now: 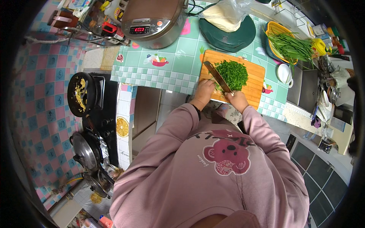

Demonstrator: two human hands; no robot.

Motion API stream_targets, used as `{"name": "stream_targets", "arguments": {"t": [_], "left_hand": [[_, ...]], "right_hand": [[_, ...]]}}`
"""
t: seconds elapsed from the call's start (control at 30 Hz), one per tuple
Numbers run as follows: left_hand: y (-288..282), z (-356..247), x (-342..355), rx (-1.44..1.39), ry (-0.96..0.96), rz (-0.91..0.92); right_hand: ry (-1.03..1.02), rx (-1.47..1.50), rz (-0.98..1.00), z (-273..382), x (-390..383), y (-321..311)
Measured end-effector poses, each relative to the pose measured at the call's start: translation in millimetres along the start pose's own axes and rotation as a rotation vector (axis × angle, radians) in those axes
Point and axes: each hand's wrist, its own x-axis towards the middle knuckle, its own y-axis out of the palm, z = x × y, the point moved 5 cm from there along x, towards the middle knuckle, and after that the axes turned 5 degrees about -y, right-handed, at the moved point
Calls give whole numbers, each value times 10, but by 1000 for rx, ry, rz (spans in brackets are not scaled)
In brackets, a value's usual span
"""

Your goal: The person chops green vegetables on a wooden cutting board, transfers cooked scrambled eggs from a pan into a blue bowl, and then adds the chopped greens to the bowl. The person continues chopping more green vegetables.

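A wooden cutting board lies at the table's near edge, with a heap of chopped green chives on it. My right hand is closed round the handle of a kitchen knife at the board's front edge. Its long dark blade slants up to the far left, along the heap's left side. My left hand rests at the board's near left corner, left of the blade. Its fingers are curled in, and whatever they may hold is hidden. Pale bits lie between that hand and the blade.
A yellow basket of whole chives and a white cup stand right of the board. Behind it, a bag of dough sits on a dark green board. A rice cooker stands back left. A frying pan with yellow food is on the stove.
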Motion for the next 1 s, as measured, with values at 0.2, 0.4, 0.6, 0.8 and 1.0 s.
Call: {"name": "stream_targets", "arguments": {"t": [0.2, 0.4, 0.6, 0.8, 1.0], "left_hand": [[23, -65, 69, 69, -12, 10], [-114, -138, -5, 166, 138, -134], [-84, -103, -58, 88, 44, -54], [-18, -36, 0, 93, -25, 14], [-189, -132, -6, 172, 107, -143]], "right_hand": [[-56, -227, -21, 172, -193, -57], [-56, -217, -67, 114, 75, 47], [-8, -41, 41, 135, -91, -142], [-57, -293, -7, 215, -95, -23], [9, 34, -3, 55, 110, 89]]}}
